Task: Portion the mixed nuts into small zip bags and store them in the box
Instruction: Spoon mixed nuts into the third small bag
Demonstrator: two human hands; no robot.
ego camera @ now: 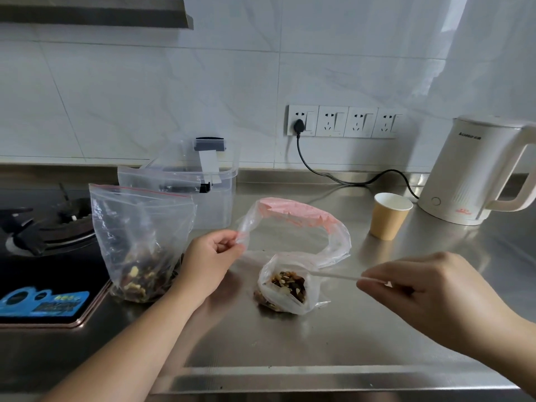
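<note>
Stainless steel countertop (362,338), brushed and faintly reflective, carries a small crinkled zip bag (285,288) at centre, its bottom packed with mixed nuts (290,284) and its pink-striped mouth arching up toward twelve o'clock. The left hand (208,265) pinches the bag's rim at nine o'clock of the bag; the right hand (429,291), at three o'clock, pinches a thin white spoon handle (336,275) reaching into it. At ten o'clock a larger red-lined zip bag (139,242) of nuts stands before a clear plastic box (214,201). A paper cup (388,216) and cream kettle (475,169), its grey logo unreadable, sit at two o'clock.
</note>
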